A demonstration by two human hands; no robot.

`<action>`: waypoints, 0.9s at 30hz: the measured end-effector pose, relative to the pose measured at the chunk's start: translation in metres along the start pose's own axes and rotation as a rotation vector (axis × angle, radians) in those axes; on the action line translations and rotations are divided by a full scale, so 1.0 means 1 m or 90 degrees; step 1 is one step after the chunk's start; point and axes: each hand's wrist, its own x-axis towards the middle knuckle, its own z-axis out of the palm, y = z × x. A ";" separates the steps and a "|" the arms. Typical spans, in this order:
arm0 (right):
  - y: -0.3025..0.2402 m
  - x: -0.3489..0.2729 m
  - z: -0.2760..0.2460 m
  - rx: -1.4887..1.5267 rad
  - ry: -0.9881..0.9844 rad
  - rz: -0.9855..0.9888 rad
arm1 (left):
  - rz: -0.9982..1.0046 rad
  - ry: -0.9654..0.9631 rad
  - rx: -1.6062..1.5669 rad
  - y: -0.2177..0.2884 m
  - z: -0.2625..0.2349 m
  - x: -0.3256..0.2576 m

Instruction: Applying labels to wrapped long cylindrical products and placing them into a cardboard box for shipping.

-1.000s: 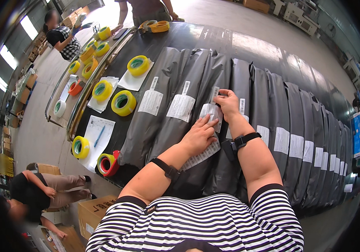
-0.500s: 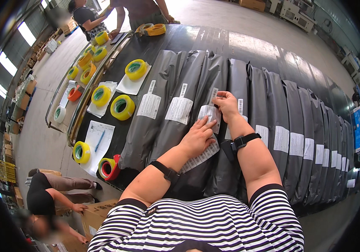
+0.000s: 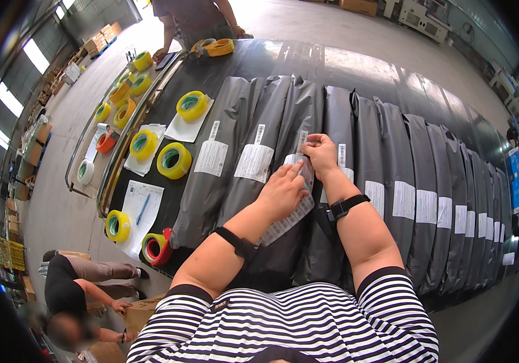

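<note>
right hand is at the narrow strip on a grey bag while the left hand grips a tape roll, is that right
Not quite: in the head view, the left hand grips no tape roll; its fingers reach onto the white label of the same grey bag. The right hand is indeed at the narrow strip.

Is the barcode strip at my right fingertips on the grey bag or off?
On: the barcode strip lies along the grey bag, right hand at its edge. How firmly, I cannot tell.

Striped shirt [image 3: 295,320], black forearm straps [image 3: 352,204]
</note>
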 end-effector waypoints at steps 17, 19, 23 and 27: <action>-0.023 -0.019 0.003 -0.253 -0.003 -0.214 | -0.029 0.049 0.105 -0.014 0.030 0.022; -0.020 -0.006 -0.002 -0.360 0.017 -0.282 | -0.028 0.051 0.105 -0.014 0.030 0.022; -0.028 0.008 -0.003 -0.520 0.048 -0.210 | -0.033 0.051 0.087 -0.012 0.033 0.024; -0.034 0.024 0.002 -0.519 0.101 -0.168 | -0.031 0.055 0.091 -0.008 0.033 0.024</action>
